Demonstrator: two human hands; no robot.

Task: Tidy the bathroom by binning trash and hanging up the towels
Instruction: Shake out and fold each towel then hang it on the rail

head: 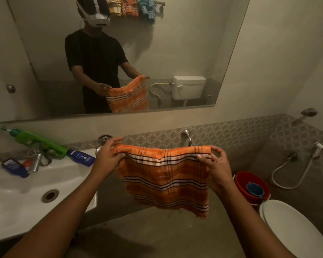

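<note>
**Holding an orange towel stretched out before the wall ring**

Holding the upper edge taut, the person has both forearms reaching up from the bottom of the frame toward the middle. The left hand (pixel 108 157) pinches the towel's upper left corner between thumb and fingers; the right hand (pixel 215 164) pinches the upper right corner the same way. Between them the orange striped towel (pixel 166 179) hangs in mid-frame, its long upper edge running left to right and nearly level, the rest drooping freely below with a frayed lower edge.

Just behind the upper edge, a little right of the towel's middle, a chrome towel ring (pixel 187 136) is fixed to the patterned tile band. Only its mount and part of the loop show above the cloth, so I cannot tell whether the towel touches it. By my reading the ring lies beyond and slightly above the held edge, with the right hand nearer to it. Threading would call for one corner to be bunched and fed through, since the spread edge looks wider than the loop.

To the lower left sits the white sink (pixel 17 192), with bottles along its back ledge. At lower right are a toilet lid (pixel 291 226) and a red bucket (pixel 250 183). Farthest off, the mirror (pixel 175 53) across the upper frame shows more towels on a rail.
</note>
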